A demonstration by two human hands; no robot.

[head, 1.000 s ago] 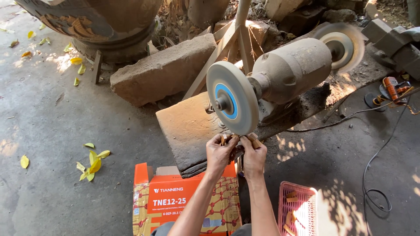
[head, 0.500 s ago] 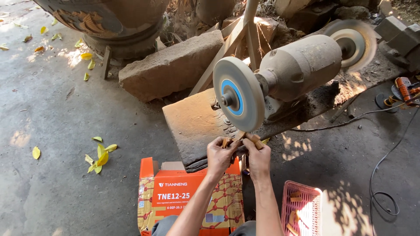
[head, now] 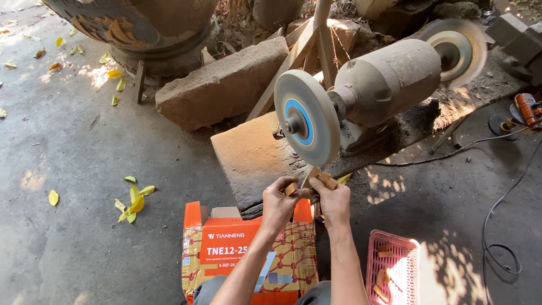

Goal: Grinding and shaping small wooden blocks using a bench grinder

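Nearest to me, one orange cardboard box (head: 248, 254) is sitting on the concrete floor (head: 73, 237) between my forearms and knees, and one pink plastic basket (head: 393, 271) is lying just to its right, holding several small wooden pieces; I am counting about four, though the glare is hiding part of it.

Just above the box, I am holding my two hands together. My left hand (head: 278, 203) is pinching one small wooden block (head: 291, 188), fingers clamped on it. My right hand (head: 334, 200) is gripping a second small wooden piece (head: 323, 178), fingers closed around it, its upper end pointing at the lower rim of the near grinding wheel (head: 307, 117); I cannot tell whether it is touching.

The bench grinder (head: 389, 82) is carrying two wheels: the near grey one with a blue centre, and a far wheel (head: 454, 51) that is showing blurred. The grinder is sitting on one flat stone slab (head: 254, 158). Beyond, one long stone block (head: 223, 85) is lying beside one large carved pot (head: 130, 25). Yellow leaves (head: 132, 199) are lying scattered left.
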